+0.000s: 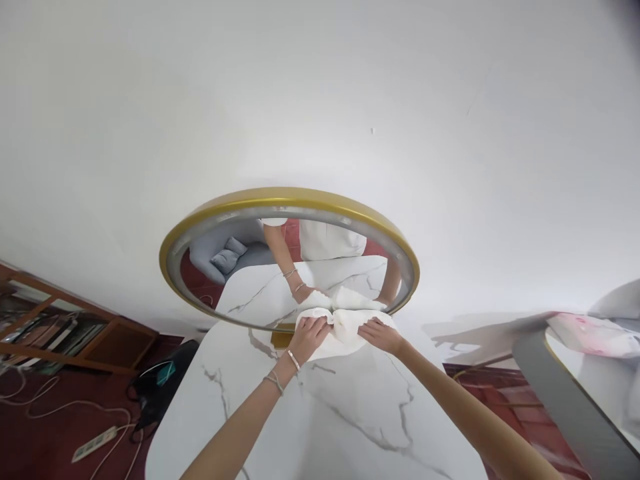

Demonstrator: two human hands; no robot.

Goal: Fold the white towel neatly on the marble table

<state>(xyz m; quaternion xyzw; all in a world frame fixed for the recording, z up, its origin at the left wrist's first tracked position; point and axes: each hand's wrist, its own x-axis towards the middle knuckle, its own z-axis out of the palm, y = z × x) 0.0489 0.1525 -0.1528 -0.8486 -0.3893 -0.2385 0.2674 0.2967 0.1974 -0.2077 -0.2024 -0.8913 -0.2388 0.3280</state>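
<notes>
Head view: a soft, crumpled white cloth [347, 331] is partly covered by the bent fingers of the left hand [311, 339] and the straighter ones of the right hand [383, 335]; whether it is gripped cannot be told. It is laid on a smooth, grey-veined table [350, 427], just beside a gold-rimmed oval mirror [290, 198], before a white wall [320, 93]. Its long axis is turned left to right.

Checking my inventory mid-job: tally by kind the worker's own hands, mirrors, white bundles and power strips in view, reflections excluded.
Left hand and right hand: 2
Round mirror: 1
White bundle: 1
Power strip: 1
Total: 5
</notes>
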